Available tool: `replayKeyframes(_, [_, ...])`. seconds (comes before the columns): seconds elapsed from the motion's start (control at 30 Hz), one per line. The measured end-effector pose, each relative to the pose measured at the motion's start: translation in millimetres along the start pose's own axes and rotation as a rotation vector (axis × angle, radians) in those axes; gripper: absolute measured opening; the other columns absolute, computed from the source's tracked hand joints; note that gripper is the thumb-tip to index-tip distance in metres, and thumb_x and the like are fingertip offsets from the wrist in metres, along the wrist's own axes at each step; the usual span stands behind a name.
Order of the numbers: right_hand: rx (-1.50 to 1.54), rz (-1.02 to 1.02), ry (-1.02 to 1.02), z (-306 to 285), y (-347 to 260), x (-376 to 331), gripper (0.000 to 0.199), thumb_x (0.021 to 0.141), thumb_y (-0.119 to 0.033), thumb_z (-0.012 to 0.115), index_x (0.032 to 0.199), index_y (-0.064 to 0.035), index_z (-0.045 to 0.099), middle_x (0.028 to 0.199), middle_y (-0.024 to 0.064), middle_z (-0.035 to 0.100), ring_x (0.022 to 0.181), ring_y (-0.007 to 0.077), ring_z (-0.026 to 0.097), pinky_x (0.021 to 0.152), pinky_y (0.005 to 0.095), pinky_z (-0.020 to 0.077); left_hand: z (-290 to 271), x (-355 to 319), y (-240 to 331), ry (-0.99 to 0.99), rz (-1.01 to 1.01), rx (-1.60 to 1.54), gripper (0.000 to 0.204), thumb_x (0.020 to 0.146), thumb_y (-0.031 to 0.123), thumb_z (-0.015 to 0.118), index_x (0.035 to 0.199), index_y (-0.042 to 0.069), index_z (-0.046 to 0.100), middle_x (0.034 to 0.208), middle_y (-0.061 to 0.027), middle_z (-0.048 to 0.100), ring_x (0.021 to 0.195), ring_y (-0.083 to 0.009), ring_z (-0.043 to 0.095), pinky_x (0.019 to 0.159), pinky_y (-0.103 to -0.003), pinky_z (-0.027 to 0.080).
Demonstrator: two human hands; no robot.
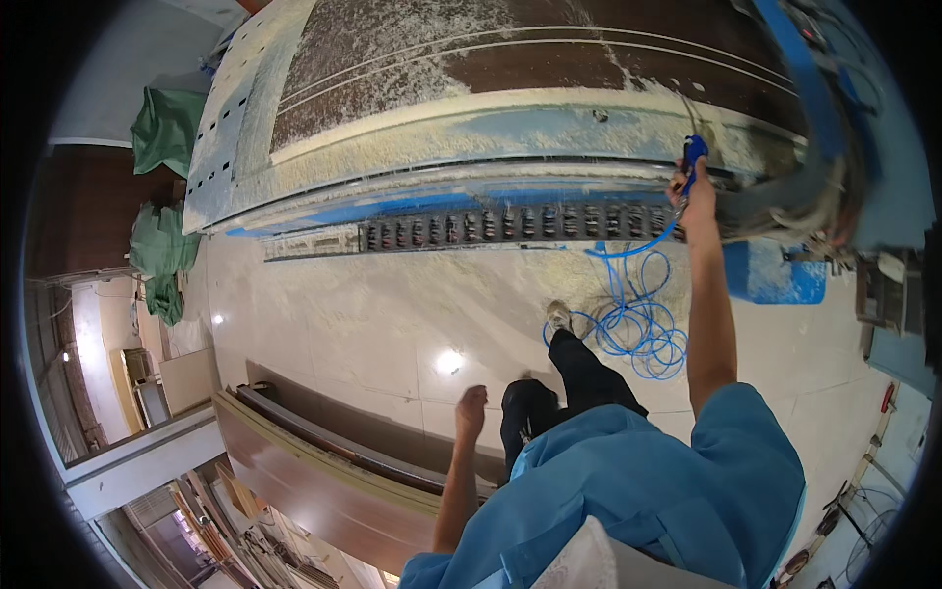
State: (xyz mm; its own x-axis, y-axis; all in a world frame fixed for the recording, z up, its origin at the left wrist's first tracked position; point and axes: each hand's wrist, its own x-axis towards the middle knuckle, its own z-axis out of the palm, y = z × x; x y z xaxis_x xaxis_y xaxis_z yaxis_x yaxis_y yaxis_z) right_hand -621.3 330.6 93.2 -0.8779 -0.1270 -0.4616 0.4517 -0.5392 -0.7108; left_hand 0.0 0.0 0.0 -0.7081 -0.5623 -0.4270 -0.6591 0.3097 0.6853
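Observation:
My right hand (695, 196) is closed around a blue air blow gun (695, 152), held over the near edge of a large machine bed at the right. The gun's thin nozzle points away from me, toward the dusty bed. A blue air hose (643, 339) drops from the gun and lies in loose coils on the floor. Pale dust covers a dark brown panel (579, 64) with two light curved-looking lines, lying on the bed. Low at my side hangs my left hand (472, 410), its fingers curled in and nothing visible in them.
A black cable chain (510, 228) runs along the machine's near side. At the right stands a blue upright frame (824, 88) with bundled cables. Brown boards (324, 481) are stacked behind my left side. Green cloth covers (165, 133) hang at the far left.

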Motion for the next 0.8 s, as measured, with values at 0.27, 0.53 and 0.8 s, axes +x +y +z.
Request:
replayKeyframes(0.27, [-0.331,0.155,-0.082,95.8,8.9,72.4,0.055,0.107,-0.058,0.053,0.108,-0.0044,0.066,0.064,-0.0059,0.052,0.053,0.0090,0.051,0.052,0.0261,0.0460,-115.0,219.6,228.7,-0.015,0.331,-0.022,0.022,0.102,0.014,0.066,0.117,-0.001,0.073,0.110,-0.0198,0.076,0.102,-0.0306,0.075,0.087,-0.038,0.058])
replayKeyframes(0.53, [-0.544,0.255,-0.212,205.3,88.0,64.4,0.069,0.099,-0.072,0.055,0.105,-0.0042,0.066,0.061,-0.0057,0.051,0.052,0.0076,0.052,0.049,0.0251,0.0446,-117.7,442.2,387.7,-0.212,0.983,0.085,0.031,0.101,0.020,0.067,0.127,0.003,0.067,0.123,-0.0212,0.070,0.118,-0.0400,0.066,0.100,-0.044,0.053])
replayKeyframes(0.8, [-0.425,0.116,0.057,247.9,128.3,56.6,0.056,0.106,-0.062,0.050,0.103,-0.0074,0.061,0.058,-0.0066,0.045,0.052,0.0066,0.051,0.045,0.0240,0.0411,-32.6,634.6,489.0,0.124,1.284,0.462,0.055,0.103,0.039,0.058,0.137,-0.004,0.057,0.149,-0.0215,0.053,0.138,-0.0420,0.050,0.116,-0.052,0.041])
